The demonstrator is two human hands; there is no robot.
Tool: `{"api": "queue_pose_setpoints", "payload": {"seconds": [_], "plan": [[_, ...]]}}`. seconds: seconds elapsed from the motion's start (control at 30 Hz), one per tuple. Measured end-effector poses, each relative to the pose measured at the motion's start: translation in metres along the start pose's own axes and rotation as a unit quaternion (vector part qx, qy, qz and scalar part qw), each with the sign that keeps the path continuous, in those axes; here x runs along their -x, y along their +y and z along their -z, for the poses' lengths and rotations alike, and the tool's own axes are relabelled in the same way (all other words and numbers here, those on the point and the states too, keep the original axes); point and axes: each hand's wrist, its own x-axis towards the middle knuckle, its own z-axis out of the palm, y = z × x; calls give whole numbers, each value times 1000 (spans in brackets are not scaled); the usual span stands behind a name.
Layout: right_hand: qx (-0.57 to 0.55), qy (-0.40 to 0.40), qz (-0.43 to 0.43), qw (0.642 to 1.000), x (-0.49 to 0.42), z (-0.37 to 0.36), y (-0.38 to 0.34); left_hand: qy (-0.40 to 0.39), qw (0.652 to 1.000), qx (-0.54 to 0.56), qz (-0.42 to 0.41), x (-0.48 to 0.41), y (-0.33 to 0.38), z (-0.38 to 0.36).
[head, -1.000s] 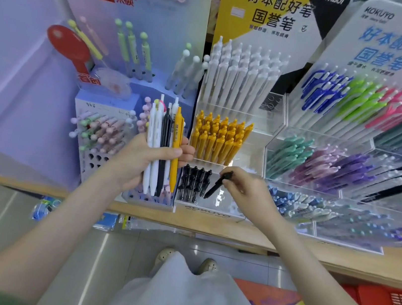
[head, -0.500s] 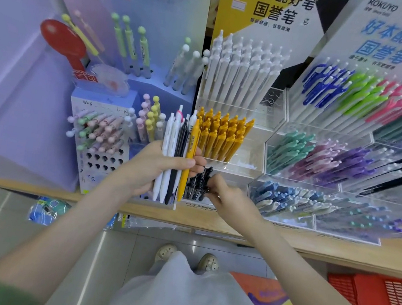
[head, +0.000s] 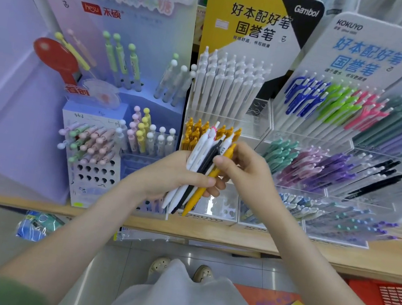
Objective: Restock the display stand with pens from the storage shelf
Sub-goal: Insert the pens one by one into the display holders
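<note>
Now the left hand (head: 178, 175) grips a bundle of pens (head: 195, 156), white, black and yellow, before the display stand (head: 213, 218) at the shelf's (head: 30, 204) front edge; the right hand (head: 249, 170) pinches the bundle's upper end, thumb against the yellow pen (head: 200, 192).

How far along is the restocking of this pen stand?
Partway, it seems. The rows of white pens and yellow pens look full. The left hand grips a bunch of pens, white, black and yellow, and the right hand pinches its top. These are yet to be slotted in, and the bottom tray shows empty holes.
</note>
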Motion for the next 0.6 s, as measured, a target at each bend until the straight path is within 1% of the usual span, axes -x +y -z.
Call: {"api": "queue_pose_setpoints", "payload": {"seconds": [0.13, 0.23, 0.33, 0.37, 0.43, 0.5, 0.57, 0.6], "plan": [[-96, 15, -10, 995, -2, 24, -8, 19, 1000, 18, -7, -6, 9, 2], [-147, 67, 1, 987, -9, 46, -12, 79, 996, 41, -14, -11, 13, 9], [-161, 111, 11, 981, -16, 65, -14, 106, 990, 90, -14, -11, 14, 17], [-150, 122, 13, 981, -18, 69, -12, 108, 990, 91, -13, -11, 15, 19], [-93, 146, 16, 985, -22, 72, -9, 116, 990, 85, -15, -10, 14, 23], [29, 156, 30, 987, -27, 69, -4, 129, 988, 79, -25, -10, 12, 25], [162, 123, 44, 978, -30, 60, 2, 138, 987, 74, -30, -10, 10, 26], [194, 103, 48, 974, -32, 55, 5, 140, 987, 73, -30, -10, 10, 26]]}}
